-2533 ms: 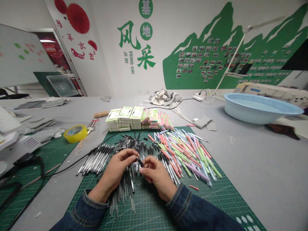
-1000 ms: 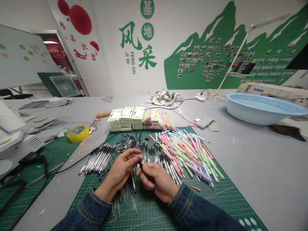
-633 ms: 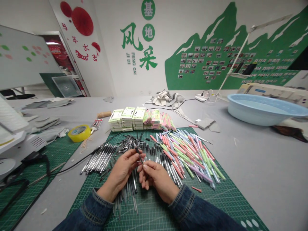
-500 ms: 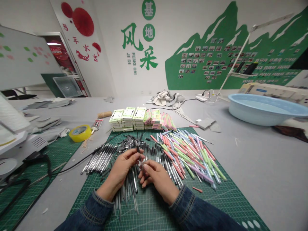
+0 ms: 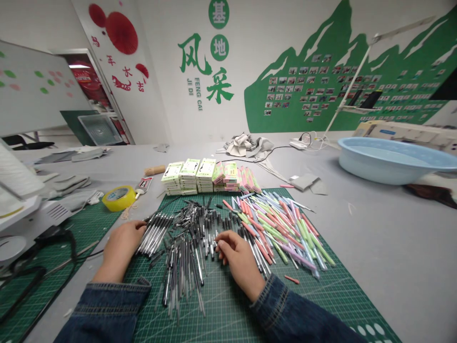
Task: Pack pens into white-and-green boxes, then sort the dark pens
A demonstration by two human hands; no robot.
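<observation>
My left hand (image 5: pixel 123 245) is at the left end of a row of clear pens with black caps (image 5: pixel 155 233). Its fingers are closed on a pen at the row's edge, most of it hidden by the hand. Right of the middle, my right hand (image 5: pixel 233 257) has its fingers curled in beside upright-lying black-capped pens (image 5: pixel 209 238); what they pinch, if anything, is hidden. Between the hands lie a loose fan of thin ink refills (image 5: pixel 183 271) and a heap of small black caps (image 5: pixel 191 214). All rest on a green cutting mat (image 5: pixel 228 314).
Pastel pens (image 5: pixel 282 224) are heaped on the mat's right side. Behind stand stacked small boxes (image 5: pixel 189 174). Yellow tape (image 5: pixel 119 197) and a glue tube (image 5: pixel 144 184) lie left. A blue basin (image 5: pixel 389 162) is at far right, a white machine (image 5: pixel 32 214) at near left.
My left hand has moved left from the middle to the row of pens, taking a black pen piece along. My right hand has stayed almost in place, now apart from the left.
</observation>
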